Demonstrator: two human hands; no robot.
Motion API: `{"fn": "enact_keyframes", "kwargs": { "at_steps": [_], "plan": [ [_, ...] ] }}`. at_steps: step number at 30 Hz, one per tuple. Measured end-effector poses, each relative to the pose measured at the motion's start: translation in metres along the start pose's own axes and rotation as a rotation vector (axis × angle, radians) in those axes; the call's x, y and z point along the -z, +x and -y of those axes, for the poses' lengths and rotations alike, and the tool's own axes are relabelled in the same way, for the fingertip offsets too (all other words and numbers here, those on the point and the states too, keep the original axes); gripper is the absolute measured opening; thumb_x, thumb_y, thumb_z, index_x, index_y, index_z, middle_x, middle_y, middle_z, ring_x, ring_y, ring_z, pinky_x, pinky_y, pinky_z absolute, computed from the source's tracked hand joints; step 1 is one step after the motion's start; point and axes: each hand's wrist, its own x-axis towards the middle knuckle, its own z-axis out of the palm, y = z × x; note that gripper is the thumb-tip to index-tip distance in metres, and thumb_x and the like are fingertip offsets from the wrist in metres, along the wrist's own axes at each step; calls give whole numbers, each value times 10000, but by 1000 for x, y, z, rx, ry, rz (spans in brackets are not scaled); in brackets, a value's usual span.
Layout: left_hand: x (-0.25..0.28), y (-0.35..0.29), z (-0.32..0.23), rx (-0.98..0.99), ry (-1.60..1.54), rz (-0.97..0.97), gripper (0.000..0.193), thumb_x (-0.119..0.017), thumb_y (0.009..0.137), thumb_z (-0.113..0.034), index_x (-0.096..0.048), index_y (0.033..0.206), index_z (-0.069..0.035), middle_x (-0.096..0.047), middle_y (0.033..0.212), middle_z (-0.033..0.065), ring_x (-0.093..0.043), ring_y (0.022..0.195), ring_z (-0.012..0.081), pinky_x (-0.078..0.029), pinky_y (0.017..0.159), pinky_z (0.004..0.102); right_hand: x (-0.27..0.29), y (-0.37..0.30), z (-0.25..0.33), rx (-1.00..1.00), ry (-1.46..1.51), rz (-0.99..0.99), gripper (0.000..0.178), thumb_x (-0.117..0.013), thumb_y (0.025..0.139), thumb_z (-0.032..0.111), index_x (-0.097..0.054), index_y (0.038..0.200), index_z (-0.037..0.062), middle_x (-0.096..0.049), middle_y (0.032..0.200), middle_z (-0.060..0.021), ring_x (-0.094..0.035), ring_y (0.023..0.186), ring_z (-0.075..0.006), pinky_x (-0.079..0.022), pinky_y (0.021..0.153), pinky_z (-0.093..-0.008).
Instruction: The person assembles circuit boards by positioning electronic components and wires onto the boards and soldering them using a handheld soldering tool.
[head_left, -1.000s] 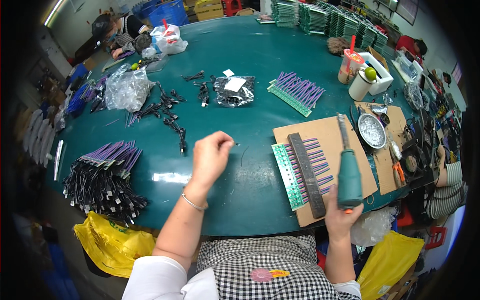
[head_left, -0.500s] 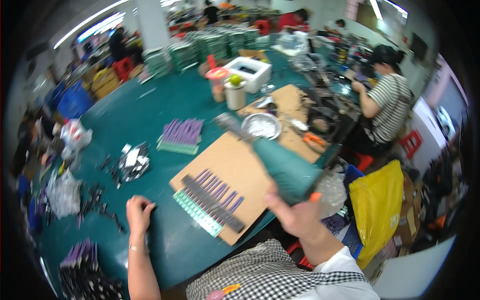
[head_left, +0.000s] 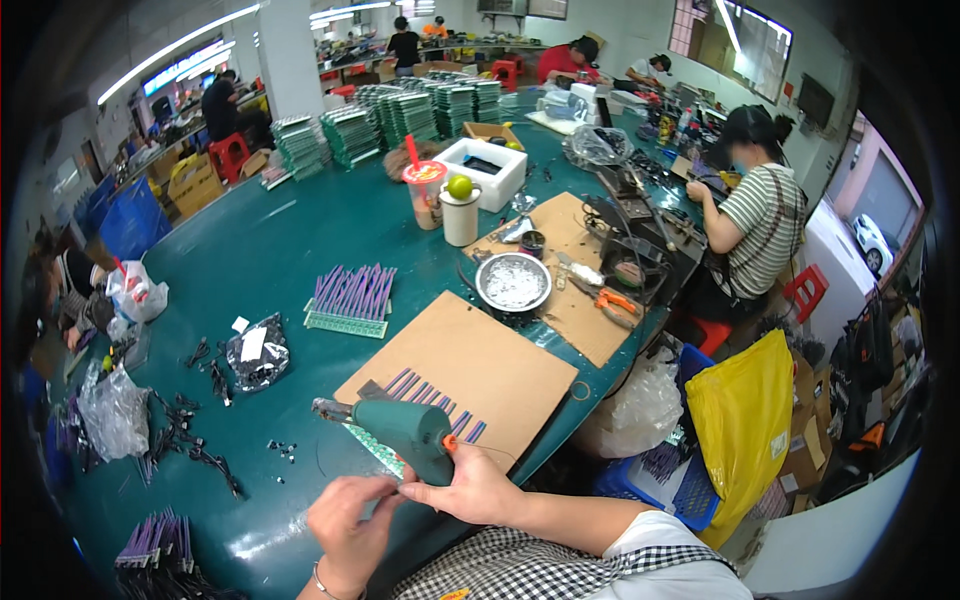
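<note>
My right hand [head_left: 470, 488] grips a green gun-shaped tool [head_left: 402, 428] by its handle, its metal nozzle pointing left. An orange part shows at the tool's back, with a thin wire trailing from it. My left hand [head_left: 352, 520] has its fingertips pinched together against the right thumb tip; what they hold, if anything, is too small to make out. Beneath the tool lies a green circuit board strip [head_left: 378, 452], partly hidden, along the edge of a brown cardboard sheet [head_left: 500, 365]. Short purple-and-dark wires [head_left: 436, 393] stick out in a row over the sheet.
Beyond the cardboard stand a silver bowl [head_left: 513, 283], a white canister [head_left: 460, 217] and a drink cup [head_left: 426, 190]. Another wired board bundle [head_left: 350, 300] lies farther left. Orange-handled pliers [head_left: 616, 304] rest at right. A co-worker [head_left: 765, 210] sits at the right edge.
The green tool has swung left and toward me, from the cardboard's right side to above the board strip. My left hand has moved right to meet my right hand.
</note>
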Motion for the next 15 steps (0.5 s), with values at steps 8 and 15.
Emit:
{"fn": "enact_keyframes", "kwargs": {
  "at_steps": [8,15],
  "plan": [
    [-2,8,14,-196,-25,-4,332,-770,518,26,-629,815,-19,-616,662,79,-601,591,216,-469,508,263,3,12,2,-213,65,28,194,-674,738,-9,-555,890,12,-606,818,-9,-577,758,-73,-477,710,-224],
    [2,10,27,179,-171,181,211,-760,648,-87,-658,821,-22,-646,710,87,-623,624,210,-490,542,275,6,21,-14,-136,61,-19,393,-635,721,-88,-472,1075,-41,-590,770,-78,-562,635,-103,-465,527,-214]
  ]
}}
